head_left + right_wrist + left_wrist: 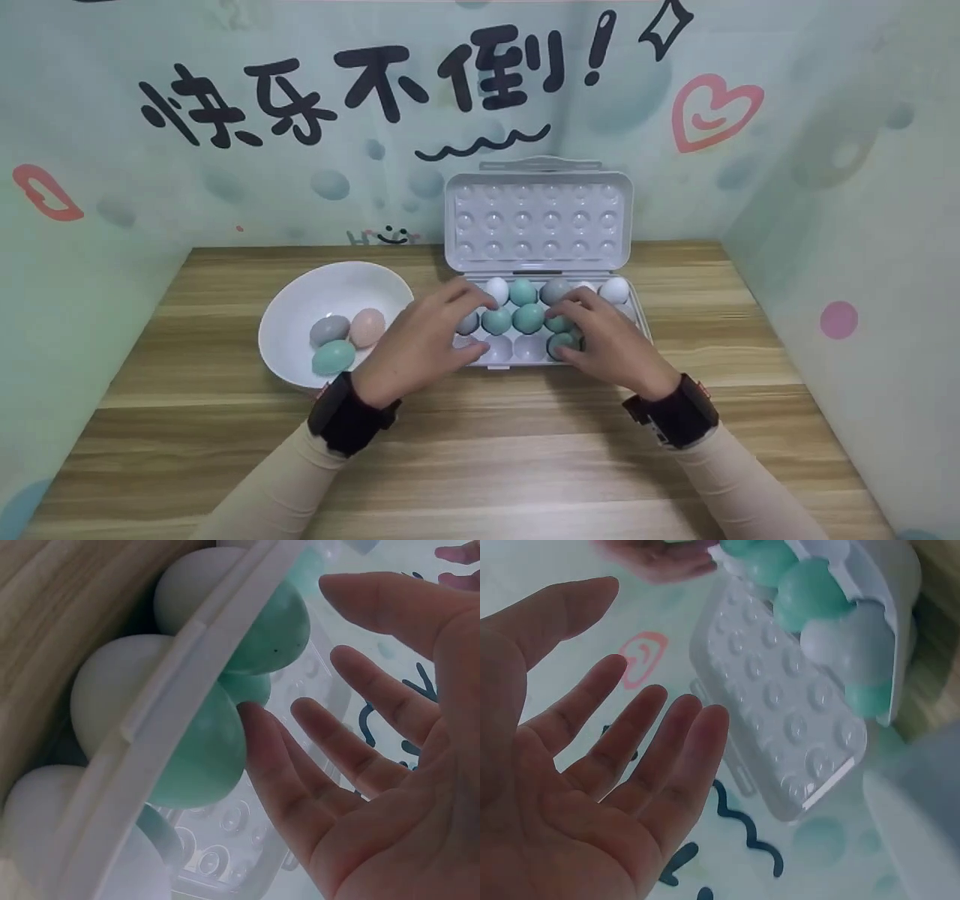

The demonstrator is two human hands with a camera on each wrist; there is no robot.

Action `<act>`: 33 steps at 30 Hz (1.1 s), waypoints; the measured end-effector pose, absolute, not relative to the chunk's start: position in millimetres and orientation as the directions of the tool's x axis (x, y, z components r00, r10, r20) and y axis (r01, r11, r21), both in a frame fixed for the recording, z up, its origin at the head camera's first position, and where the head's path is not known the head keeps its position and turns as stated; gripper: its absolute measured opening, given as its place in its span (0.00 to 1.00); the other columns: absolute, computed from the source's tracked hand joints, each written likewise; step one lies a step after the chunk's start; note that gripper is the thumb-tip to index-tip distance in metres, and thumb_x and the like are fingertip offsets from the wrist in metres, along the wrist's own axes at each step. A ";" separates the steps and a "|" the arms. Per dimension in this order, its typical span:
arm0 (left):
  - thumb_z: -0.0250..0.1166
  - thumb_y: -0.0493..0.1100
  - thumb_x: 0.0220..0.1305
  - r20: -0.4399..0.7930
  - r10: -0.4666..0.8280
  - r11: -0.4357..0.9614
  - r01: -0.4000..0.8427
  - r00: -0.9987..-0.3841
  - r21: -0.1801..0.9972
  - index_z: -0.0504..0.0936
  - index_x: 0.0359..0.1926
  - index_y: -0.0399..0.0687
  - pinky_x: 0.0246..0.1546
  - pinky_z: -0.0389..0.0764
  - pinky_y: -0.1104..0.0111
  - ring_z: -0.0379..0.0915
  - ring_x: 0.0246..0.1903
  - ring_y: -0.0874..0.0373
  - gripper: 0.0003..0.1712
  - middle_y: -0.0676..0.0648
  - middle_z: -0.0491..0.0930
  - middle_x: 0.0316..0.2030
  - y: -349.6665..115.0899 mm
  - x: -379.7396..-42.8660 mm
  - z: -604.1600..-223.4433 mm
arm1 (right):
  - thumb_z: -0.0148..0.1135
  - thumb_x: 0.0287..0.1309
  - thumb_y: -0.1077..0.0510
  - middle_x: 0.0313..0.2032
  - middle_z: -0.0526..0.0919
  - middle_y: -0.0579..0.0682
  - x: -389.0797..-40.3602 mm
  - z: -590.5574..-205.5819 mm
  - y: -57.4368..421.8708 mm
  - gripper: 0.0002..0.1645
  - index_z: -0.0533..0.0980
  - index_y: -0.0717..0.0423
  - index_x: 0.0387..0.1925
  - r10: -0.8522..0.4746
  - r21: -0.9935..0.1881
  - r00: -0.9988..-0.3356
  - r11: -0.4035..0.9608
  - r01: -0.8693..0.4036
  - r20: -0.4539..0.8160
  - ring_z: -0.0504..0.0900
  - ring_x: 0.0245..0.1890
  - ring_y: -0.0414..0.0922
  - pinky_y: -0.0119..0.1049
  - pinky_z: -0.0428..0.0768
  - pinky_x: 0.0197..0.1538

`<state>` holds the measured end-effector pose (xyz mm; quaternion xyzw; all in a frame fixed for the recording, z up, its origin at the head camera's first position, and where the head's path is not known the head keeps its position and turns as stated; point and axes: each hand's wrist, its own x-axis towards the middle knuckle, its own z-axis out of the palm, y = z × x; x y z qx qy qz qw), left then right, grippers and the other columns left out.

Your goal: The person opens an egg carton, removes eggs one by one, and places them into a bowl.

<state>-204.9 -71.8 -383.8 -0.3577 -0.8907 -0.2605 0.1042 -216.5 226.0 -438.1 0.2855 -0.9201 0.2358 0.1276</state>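
Observation:
A white plastic egg carton (499, 367) lies on the table, its dimpled lid (538, 259) raised against the backdrop. White, grey and green eggs fill much of its back and middle rows; a green egg (562, 346) sits in the front row, with bare wells left of it. Over the carton's left end, my left hand (416, 345) has its fingers spread, and its palm is bare in the left wrist view. My right hand (619, 345) hovers at the right end, thumb by the front green egg. Relaxed fingers (281, 772) come close to the green eggs in the right wrist view, holding none.
Left of the carton stands a white bowl (281, 330) with a grey egg (330, 330), a pink egg (367, 328) and a green egg (334, 358). My left forearm passes beside its rim. A printed backdrop (300, 202) encloses the wooden table (495, 465) behind and at the sides.

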 end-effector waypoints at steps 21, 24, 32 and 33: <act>0.79 0.43 0.61 0.353 0.572 0.604 0.671 -0.740 0.430 0.84 0.58 0.49 0.59 0.80 0.57 0.79 0.55 0.51 0.25 0.47 0.81 0.55 -53.1 -210.5 -432.2 | 0.81 0.50 0.63 0.34 0.85 0.54 -213.9 -451.5 220.2 0.14 0.87 0.61 0.39 -0.502 -0.227 -0.758 0.750 -0.621 0.417 0.84 0.35 0.50 0.44 0.85 0.39; 0.79 0.42 0.59 0.370 0.576 0.591 0.684 -0.729 0.428 0.84 0.57 0.48 0.59 0.81 0.57 0.80 0.55 0.51 0.24 0.47 0.82 0.54 -52.5 -211.0 -434.4 | 0.82 0.49 0.62 0.32 0.85 0.53 -213.4 -452.6 218.0 0.14 0.87 0.61 0.38 -0.495 -0.206 -0.758 0.762 -0.613 0.425 0.84 0.34 0.50 0.44 0.84 0.38; 0.79 0.42 0.59 0.372 0.579 0.579 0.688 -0.725 0.438 0.84 0.56 0.47 0.61 0.80 0.56 0.80 0.56 0.51 0.24 0.47 0.82 0.54 -52.1 -212.9 -437.2 | 0.79 0.50 0.62 0.30 0.85 0.51 -212.6 -453.1 214.9 0.11 0.87 0.59 0.36 -0.497 -0.174 -0.745 0.768 -0.616 0.444 0.83 0.32 0.49 0.43 0.83 0.35; 0.79 0.42 0.59 0.373 0.580 0.577 0.688 -0.725 0.440 0.84 0.56 0.47 0.61 0.80 0.56 0.79 0.56 0.51 0.24 0.47 0.82 0.54 -52.3 -212.9 -437.4 | 0.79 0.50 0.62 0.30 0.85 0.51 -212.6 -453.1 214.8 0.10 0.87 0.59 0.36 -0.498 -0.172 -0.745 0.768 -0.616 0.445 0.83 0.32 0.48 0.43 0.83 0.35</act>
